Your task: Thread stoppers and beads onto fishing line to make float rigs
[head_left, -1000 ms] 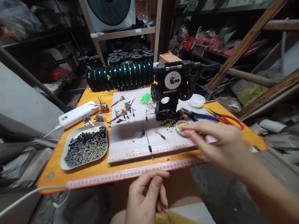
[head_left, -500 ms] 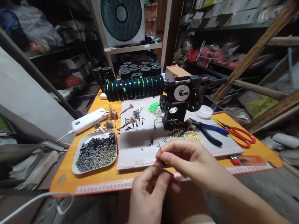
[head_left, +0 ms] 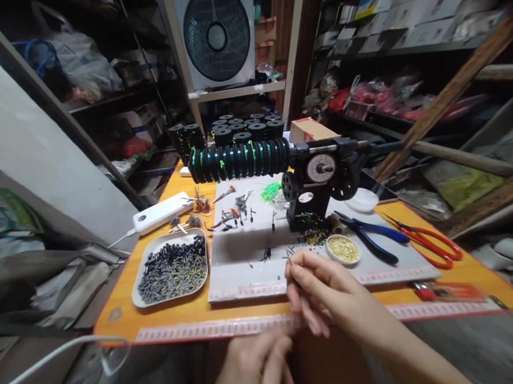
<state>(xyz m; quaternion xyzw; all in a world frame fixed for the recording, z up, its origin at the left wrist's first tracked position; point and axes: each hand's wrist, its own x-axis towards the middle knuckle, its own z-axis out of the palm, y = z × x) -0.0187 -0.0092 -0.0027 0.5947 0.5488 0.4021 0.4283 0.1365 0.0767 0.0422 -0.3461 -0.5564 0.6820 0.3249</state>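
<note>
My right hand [head_left: 327,286] is above the front edge of the white board [head_left: 245,285], closed in a pinch. Between its thumb and forefinger is a small dark piece with thin prongs [head_left: 287,256], mostly hidden by the fingertips. My left hand [head_left: 256,360] is lower and nearer to me, in front of the table edge and apart from the right. Motion smears its fingers, so its grip is unclear. Small black pieces with forked stems [head_left: 265,254] lie on the board beyond the right hand, near a heap of coloured beads [head_left: 315,236].
A tray of small black and grey parts [head_left: 170,272] is at left, beside a white power bank [head_left: 162,213]. To the right are a dish of gold bits [head_left: 343,249], blue pliers [head_left: 372,237] and red-handled scissors [head_left: 433,242]. A black geared machine [head_left: 316,171] stands behind.
My left hand has come away from the right hand, moving down towards me. The right hand still pinches the small piece. The whole view has shifted slightly.
</note>
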